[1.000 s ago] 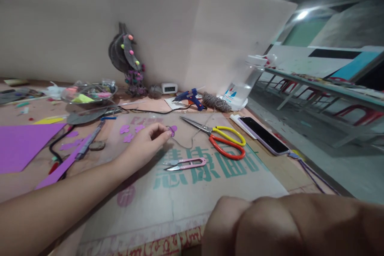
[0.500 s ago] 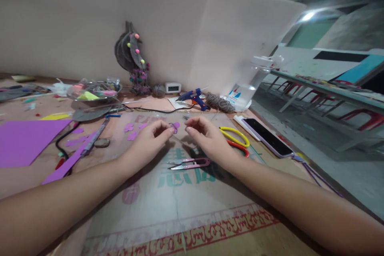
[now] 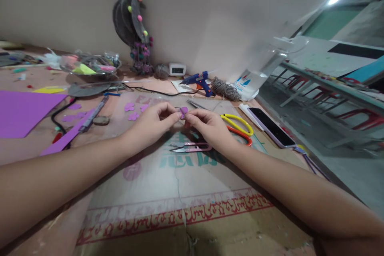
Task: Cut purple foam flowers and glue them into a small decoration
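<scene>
My left hand point(image 3: 159, 121) is closed in a pinch at the left side of a small purple foam flower point(image 3: 184, 110). From the other side, the thumb and fingers of my right hand point(image 3: 207, 124) pinch at the flower's right edge. A thin cord seems to run across the flower, but its ends are hidden by my fingers. Pink thread snips point(image 3: 192, 147) lie below my hands on the plastic-covered mat. Partly behind my right hand are scissors with yellow and red handles point(image 3: 240, 125). More purple flower cutouts point(image 3: 133, 116) lie left of my hands.
A blue glue gun point(image 3: 199, 83), grey yarn point(image 3: 225, 89) and a clear water jug point(image 3: 258, 72) stand at the back. A phone point(image 3: 271, 126) rests at the right edge. Purple sheet point(image 3: 27, 114), pen point(image 3: 93, 115) and filled bowl point(image 3: 90, 72) are left.
My right hand has come in to the purple flower, closing the gap between my hands. The view has tilted down, so the table sits higher in the picture.
</scene>
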### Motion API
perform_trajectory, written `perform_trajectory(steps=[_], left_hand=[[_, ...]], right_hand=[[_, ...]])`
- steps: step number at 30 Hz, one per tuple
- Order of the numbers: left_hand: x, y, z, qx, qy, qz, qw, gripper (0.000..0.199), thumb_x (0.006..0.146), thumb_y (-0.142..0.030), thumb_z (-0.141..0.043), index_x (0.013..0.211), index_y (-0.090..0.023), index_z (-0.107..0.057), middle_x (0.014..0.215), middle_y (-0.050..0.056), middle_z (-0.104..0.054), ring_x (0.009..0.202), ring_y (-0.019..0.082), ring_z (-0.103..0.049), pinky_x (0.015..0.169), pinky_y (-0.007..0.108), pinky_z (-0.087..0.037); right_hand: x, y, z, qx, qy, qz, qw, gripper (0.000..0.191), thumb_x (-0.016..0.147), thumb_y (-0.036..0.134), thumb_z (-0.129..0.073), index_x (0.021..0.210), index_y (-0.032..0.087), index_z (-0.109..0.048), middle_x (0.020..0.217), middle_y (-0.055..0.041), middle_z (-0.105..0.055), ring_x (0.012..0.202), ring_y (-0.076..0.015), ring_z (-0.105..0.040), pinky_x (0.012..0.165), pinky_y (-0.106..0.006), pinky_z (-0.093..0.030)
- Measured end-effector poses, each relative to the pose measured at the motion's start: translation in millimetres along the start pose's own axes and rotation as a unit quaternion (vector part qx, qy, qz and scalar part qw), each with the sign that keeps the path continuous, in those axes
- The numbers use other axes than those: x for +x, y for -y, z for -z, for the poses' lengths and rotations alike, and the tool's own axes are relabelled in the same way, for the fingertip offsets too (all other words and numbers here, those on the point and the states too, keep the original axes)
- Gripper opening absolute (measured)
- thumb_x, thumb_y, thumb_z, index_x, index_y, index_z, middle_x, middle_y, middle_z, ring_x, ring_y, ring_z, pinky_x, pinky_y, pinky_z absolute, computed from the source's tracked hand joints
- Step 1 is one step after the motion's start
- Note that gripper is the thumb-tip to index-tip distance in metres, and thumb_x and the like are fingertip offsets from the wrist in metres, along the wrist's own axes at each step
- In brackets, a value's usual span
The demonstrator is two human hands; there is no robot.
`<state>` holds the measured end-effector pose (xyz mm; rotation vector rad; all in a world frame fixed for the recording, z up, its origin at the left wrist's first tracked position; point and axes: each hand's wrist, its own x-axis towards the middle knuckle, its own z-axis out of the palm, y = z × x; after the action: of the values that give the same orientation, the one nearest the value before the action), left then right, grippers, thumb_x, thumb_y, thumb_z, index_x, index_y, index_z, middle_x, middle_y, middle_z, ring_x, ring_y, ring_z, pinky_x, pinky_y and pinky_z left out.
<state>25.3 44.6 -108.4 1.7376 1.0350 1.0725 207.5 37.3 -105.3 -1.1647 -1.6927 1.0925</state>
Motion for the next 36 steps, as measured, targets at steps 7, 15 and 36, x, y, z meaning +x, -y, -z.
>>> perform_trajectory(steps=[7, 15, 36], left_hand=[[0.1, -2.7, -0.4, -0.015, -0.008, 0.011, 1.000, 0.017, 0.083, -0.033, -0.058, 0.074, -0.018, -0.057, 0.070, 0.000, -0.059, 0.067, 0.015, -0.055, 0.064, 0.027, -0.043], [1.5, -2.7, -1.0, -0.042, -0.016, 0.032, 0.998, 0.018, 0.082, -0.035, -0.058, 0.078, -0.018, -0.058, 0.073, 0.000, -0.059, 0.070, 0.016, -0.056, 0.066, 0.029, -0.043], [1.4, -3.2, -0.3, -0.045, -0.025, 0.028, 0.998, 0.016, 0.081, -0.033, -0.059, 0.075, -0.019, -0.057, 0.071, -0.001, -0.057, 0.070, 0.016, -0.054, 0.066, 0.027, -0.044]], right_hand=[[2.8, -2.3, 1.7, 0.042, 0.000, 0.000, 0.999, 0.020, 0.086, 0.035, -0.057, 0.093, 0.018, -0.064, 0.065, 0.0030, -0.061, 0.060, -0.0104, -0.057, 0.060, -0.023, -0.047], [0.8, 2.6, 7.3, -0.029, -0.011, -0.006, 1.000, 0.013, 0.086, 0.030, -0.057, 0.084, 0.017, -0.059, 0.065, 0.0008, -0.064, 0.058, -0.0111, -0.059, 0.060, -0.024, -0.046], [-10.2, 52.9, 41.9, -0.337, 0.214, 0.096, 0.912, 0.028, 0.095, 0.027, -0.046, 0.071, 0.019, -0.057, 0.061, 0.0027, -0.057, 0.056, -0.0116, -0.053, 0.054, -0.024, -0.038]])
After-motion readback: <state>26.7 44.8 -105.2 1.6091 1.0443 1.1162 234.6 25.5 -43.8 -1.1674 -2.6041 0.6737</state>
